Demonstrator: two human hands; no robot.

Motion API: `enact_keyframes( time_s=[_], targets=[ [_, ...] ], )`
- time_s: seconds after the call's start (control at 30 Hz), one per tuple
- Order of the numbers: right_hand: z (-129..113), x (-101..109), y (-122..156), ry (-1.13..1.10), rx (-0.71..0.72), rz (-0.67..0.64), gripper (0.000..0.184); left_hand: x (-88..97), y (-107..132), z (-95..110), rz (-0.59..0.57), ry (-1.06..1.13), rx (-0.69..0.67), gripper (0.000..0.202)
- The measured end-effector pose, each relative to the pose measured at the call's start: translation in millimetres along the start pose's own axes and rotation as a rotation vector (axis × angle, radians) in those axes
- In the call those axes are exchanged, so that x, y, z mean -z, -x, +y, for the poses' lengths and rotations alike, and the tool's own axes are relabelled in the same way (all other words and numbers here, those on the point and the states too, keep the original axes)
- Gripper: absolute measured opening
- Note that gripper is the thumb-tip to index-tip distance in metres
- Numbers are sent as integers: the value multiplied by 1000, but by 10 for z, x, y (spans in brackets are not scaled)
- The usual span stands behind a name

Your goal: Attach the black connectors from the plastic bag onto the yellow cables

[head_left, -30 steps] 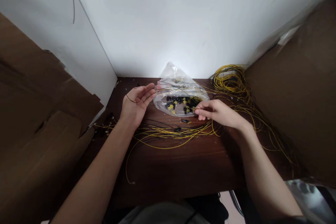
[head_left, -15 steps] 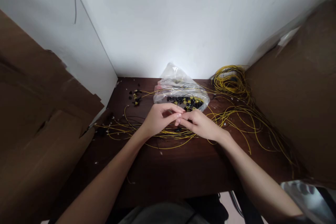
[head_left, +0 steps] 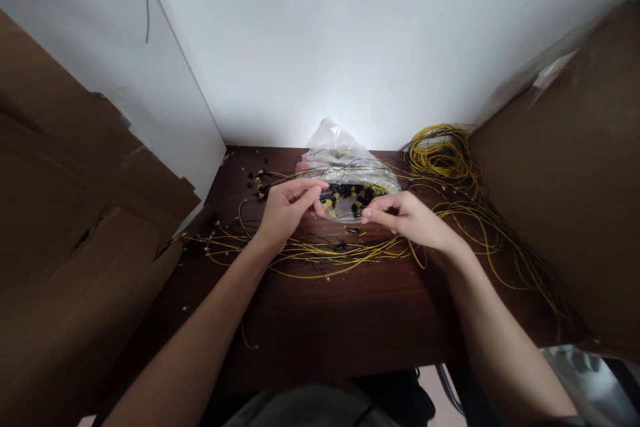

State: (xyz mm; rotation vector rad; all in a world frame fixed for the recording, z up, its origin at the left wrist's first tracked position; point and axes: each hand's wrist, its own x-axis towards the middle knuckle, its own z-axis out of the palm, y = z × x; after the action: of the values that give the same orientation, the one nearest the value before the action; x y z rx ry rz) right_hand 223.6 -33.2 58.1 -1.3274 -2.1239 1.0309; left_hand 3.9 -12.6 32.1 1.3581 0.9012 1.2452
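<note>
My left hand (head_left: 289, 211) is over the table at the left of a clear plastic bag (head_left: 345, 153), thumb and fingertips drawn together. Anything in that pinch is too small to make out. At the bag's front right corner, my right hand (head_left: 406, 217) is closed in a similar pinch, and its contents cannot be seen. Small black and yellow connectors (head_left: 357, 197) lie in the bag's open mouth between the hands. Just in front, a small black piece (head_left: 354, 231) rests on the table. Yellow and black wires (head_left: 330, 255) run crosswise below both hands.
A coil of yellow wire (head_left: 440, 153) sits at the back right against the white wall (head_left: 360, 47). More connectors (head_left: 260, 183) lie at the back left. Cardboard (head_left: 75, 213) flanks the left side, and a brown panel (head_left: 570, 200) the right. Loose wires (head_left: 500, 240) trail rightward.
My hands, which met in front of the bag, have moved apart, left hand to the left and right hand to the right. The connectors and small black piece between them now show.
</note>
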Motion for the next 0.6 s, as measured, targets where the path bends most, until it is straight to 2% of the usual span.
enact_keyframes(
  time_s=[0.1, 0.27, 0.4, 0.6],
  targets=[
    [109, 144, 22, 53, -77, 88, 38, 51, -39, -3, 76, 136, 47, 11],
    [283, 287, 66, 148, -197, 117, 40, 104, -57, 79, 124, 446, 171, 6],
    [297, 373, 130, 29, -256, 189, 41, 143, -51, 185, 99, 616, 258, 9],
    [305, 486, 218, -276, -319, 517, 31, 210, -60, 237, 97, 785, 278, 25]
  ],
)
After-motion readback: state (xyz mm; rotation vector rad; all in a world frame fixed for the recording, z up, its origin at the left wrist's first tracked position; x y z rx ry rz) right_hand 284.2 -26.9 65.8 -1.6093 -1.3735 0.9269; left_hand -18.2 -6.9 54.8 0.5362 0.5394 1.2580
